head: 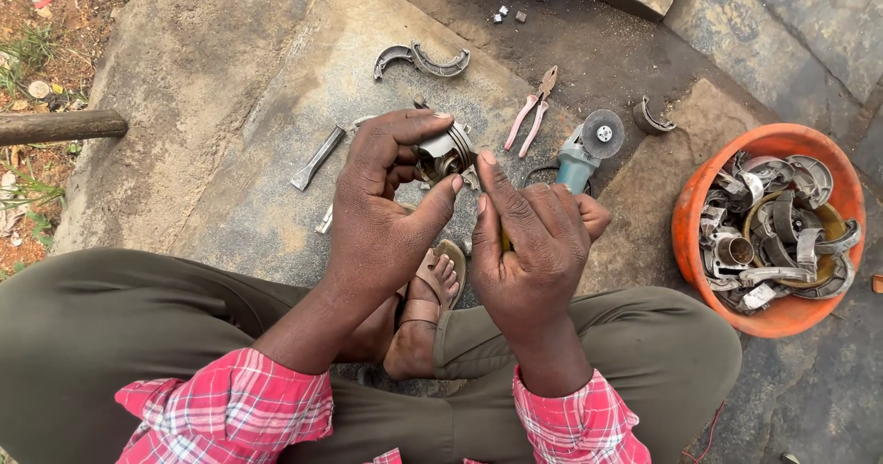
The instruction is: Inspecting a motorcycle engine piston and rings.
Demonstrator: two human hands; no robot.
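The left hand (386, 202), raised with fingers curled, pinches a short grey metal piston (448, 151) lying sideways, while the right hand (532, 239) is closed beside it, thumb up.

We sit outdoors in daylight on flat stone slabs (230, 105). Far left we see bare earth (37, 50) with sparse grass and a wooden pole (55, 126); darker paving stones (791, 32) lie far right.

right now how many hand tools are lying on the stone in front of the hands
3: the red-handled pliers beyond the hands, the angle grinder just right of them, and a flat chisel to the left. The hands may hide more.
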